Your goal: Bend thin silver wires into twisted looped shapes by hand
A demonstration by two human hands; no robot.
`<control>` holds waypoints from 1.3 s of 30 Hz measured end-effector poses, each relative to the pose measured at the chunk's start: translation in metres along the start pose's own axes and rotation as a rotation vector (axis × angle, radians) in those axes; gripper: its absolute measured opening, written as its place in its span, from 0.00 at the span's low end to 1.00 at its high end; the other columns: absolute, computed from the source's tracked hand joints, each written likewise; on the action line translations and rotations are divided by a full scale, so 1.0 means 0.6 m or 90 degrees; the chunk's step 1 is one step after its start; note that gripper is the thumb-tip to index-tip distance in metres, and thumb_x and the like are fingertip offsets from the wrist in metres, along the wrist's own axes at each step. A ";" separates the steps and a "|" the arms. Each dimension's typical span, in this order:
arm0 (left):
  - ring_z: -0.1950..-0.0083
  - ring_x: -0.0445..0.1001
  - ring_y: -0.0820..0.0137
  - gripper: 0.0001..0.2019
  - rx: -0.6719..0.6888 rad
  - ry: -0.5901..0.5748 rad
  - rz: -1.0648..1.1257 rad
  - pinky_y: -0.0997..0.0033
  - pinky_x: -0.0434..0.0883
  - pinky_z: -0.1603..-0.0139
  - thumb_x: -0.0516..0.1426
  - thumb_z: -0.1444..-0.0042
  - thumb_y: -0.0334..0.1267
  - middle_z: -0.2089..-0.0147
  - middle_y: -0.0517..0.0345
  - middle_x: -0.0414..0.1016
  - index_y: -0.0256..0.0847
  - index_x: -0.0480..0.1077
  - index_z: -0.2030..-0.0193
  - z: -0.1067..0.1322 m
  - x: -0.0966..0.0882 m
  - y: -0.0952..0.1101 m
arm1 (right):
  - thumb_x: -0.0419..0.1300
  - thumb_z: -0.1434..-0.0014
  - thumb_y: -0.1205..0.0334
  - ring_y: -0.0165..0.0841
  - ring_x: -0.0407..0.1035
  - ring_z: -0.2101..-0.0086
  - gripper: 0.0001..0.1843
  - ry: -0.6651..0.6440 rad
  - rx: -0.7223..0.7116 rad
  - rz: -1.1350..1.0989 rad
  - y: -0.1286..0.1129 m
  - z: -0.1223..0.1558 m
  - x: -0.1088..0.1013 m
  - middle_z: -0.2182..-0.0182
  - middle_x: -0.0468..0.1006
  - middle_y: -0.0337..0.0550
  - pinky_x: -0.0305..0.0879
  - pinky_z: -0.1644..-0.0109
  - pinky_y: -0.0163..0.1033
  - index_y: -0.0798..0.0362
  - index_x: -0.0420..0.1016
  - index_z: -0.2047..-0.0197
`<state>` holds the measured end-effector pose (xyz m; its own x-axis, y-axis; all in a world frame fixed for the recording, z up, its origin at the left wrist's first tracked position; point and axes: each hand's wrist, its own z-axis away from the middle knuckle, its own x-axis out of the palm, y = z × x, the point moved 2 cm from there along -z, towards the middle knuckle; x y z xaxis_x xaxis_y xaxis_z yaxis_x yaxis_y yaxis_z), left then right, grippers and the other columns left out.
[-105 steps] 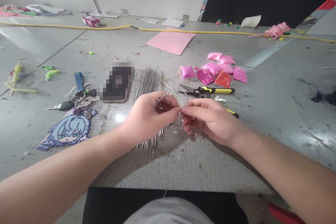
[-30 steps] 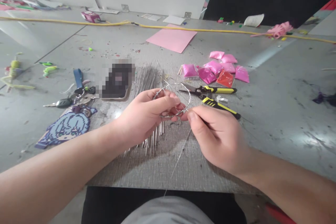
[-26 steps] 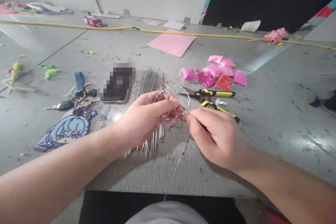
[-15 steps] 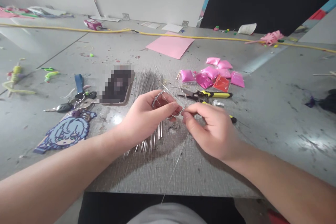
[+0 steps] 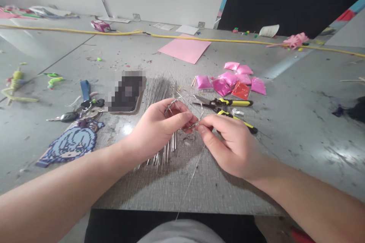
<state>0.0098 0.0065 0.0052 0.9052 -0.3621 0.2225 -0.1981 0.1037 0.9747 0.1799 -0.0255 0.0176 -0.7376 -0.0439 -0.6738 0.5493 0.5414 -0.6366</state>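
Observation:
My left hand (image 5: pixel 159 129) pinches a small ring of thin silver wire (image 5: pixel 174 103) between thumb and fingers, just above the table. My right hand (image 5: pixel 228 142) pinches the wire's free strand (image 5: pixel 191 176) where it meets the ring; the strand trails down toward my lap. Both hands touch at the fingertips. Under my left hand lies a bundle of straight silver wires (image 5: pixel 161 87) on a grey textured mat (image 5: pixel 176 190).
Yellow-handled cutters (image 5: pixel 228 103) lie just behind my right hand. Several pink and red packets (image 5: pixel 232 81) sit beyond them. A blurred phone (image 5: pixel 127 91), keys (image 5: pixel 82 108) and a pixel-art charm (image 5: pixel 70 142) lie to the left. A pink sheet (image 5: pixel 185 49) lies farther back.
My right hand has turned and shifted along the wire ring, wrapping the strand, while my left hand kept its hold. The view has shifted slightly.

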 end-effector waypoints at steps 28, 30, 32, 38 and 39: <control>0.71 0.73 0.77 0.06 -0.080 -0.096 0.094 0.77 0.72 0.68 0.63 0.40 0.33 0.70 0.61 0.77 0.37 0.74 0.68 0.000 -0.007 0.014 | 0.62 0.35 0.67 0.40 0.73 0.49 0.05 0.009 -0.035 -0.209 0.027 -0.001 -0.002 0.57 0.80 0.46 0.65 0.38 0.52 0.50 0.76 0.56; 0.71 0.73 0.77 0.05 -0.106 -0.108 0.109 0.78 0.72 0.69 0.63 0.40 0.33 0.69 0.61 0.78 0.37 0.74 0.67 0.001 -0.008 0.013 | 0.62 0.36 0.69 0.40 0.73 0.49 0.06 0.027 -0.077 -0.189 0.026 -0.002 -0.003 0.56 0.81 0.47 0.65 0.38 0.53 0.51 0.77 0.56; 0.70 0.74 0.77 0.05 -0.154 -0.119 0.134 0.79 0.72 0.69 0.63 0.40 0.34 0.69 0.61 0.77 0.37 0.74 0.67 0.002 -0.010 0.010 | 0.62 0.36 0.71 0.40 0.73 0.48 0.07 0.034 -0.111 -0.179 0.024 -0.004 -0.003 0.55 0.81 0.48 0.66 0.38 0.53 0.52 0.77 0.56; 0.70 0.75 0.79 0.05 -0.230 -0.117 0.200 0.82 0.72 0.69 0.63 0.41 0.33 0.69 0.62 0.76 0.37 0.74 0.68 0.001 -0.009 0.004 | 0.61 0.37 0.74 0.39 0.72 0.47 0.09 0.047 -0.154 -0.196 0.027 -0.008 -0.003 0.59 0.81 0.46 0.69 0.42 0.50 0.51 0.76 0.57; 0.70 0.75 0.78 0.05 -0.231 -0.114 0.206 0.82 0.73 0.69 0.63 0.41 0.33 0.69 0.62 0.76 0.38 0.75 0.68 0.000 -0.009 0.003 | 0.62 0.37 0.75 0.39 0.72 0.48 0.10 0.061 -0.156 -0.197 0.029 -0.008 -0.003 0.60 0.81 0.45 0.69 0.42 0.50 0.51 0.76 0.57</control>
<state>0.0045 0.0085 0.0060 0.7341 -0.4076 0.5430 -0.2859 0.5398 0.7917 0.1889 -0.0117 0.0093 -0.8932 -0.1642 -0.4186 0.1940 0.6991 -0.6882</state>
